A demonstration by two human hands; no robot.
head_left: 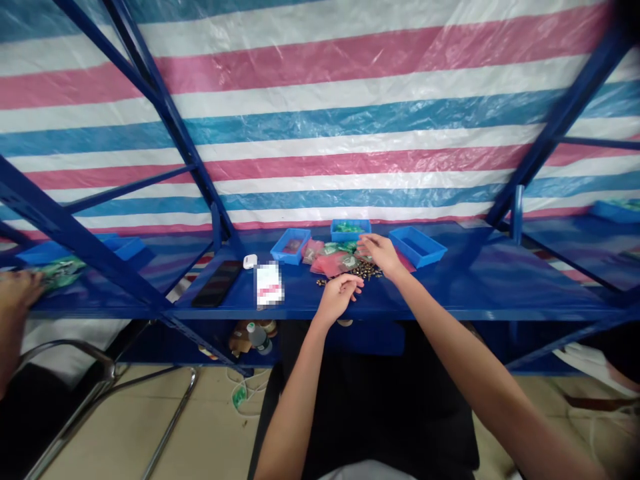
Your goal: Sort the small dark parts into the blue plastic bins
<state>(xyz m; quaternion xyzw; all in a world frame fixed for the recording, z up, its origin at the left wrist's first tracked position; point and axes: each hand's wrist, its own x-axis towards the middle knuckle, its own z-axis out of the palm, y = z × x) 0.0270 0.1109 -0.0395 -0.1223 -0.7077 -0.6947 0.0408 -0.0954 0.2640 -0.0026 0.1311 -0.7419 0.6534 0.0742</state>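
Note:
My left hand (339, 297) is at the front edge of a pile of small brass-coloured parts (367, 269), fingers curled together; anything between them is too small to make out. Above the pile's right side, my right hand (381, 255) has its fingers loosely apart, with nothing visible in them. Red bags (333, 264) and clear bags with green marks lie beside the parts. Behind them stands a blue tray (351, 236) of green-marked bags. Another blue tray (290, 246) with some contents is on the left, and a third blue tray (418, 246) on the right.
On the blue table (470, 287) to the left lie a black phone (218, 283), a white earphone case (250, 261) and a blurred white item (269, 285). Blue frame posts rise at both sides. Another person's hand (23, 288) is at far left; a bottle (259, 338) stands below.

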